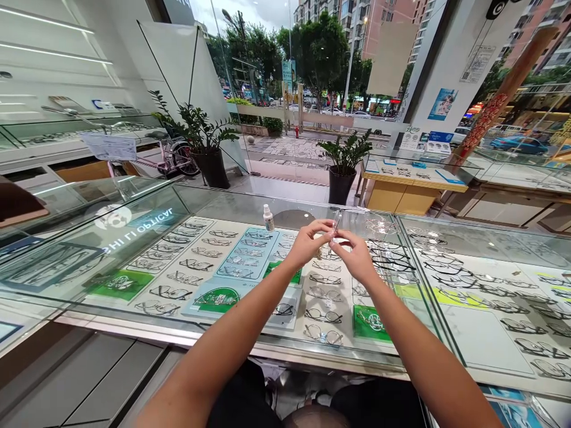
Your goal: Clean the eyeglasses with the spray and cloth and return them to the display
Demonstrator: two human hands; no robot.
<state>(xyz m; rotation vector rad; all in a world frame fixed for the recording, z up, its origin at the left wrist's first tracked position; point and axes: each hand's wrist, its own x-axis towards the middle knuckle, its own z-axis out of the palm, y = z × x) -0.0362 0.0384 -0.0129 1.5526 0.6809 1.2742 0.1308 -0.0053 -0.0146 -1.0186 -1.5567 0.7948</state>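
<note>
Over the glass counter, both my hands meet with fingertips pinched close together. My left hand (307, 242) and my right hand (355, 252) are closed on a small clear piece of eyewear (338, 219) that sticks up above the fingers. It is too small and see-through to make out fully. A white spray bottle (267, 218) stands upright on the counter, left of my hands. Beneath the glass (285, 340), rows of eyeglasses (324, 315) lie folded or opened, some on a light blue tray (223, 274) and beside green cards (373, 323).
The display counter (187, 205) runs across in front of me, with a second glass section (495, 351) at right. Beyond it stand two potted plants (213, 142) (343, 157), a pink bicycle (151, 156) and a wooden cabinet (413, 193), before the shop window.
</note>
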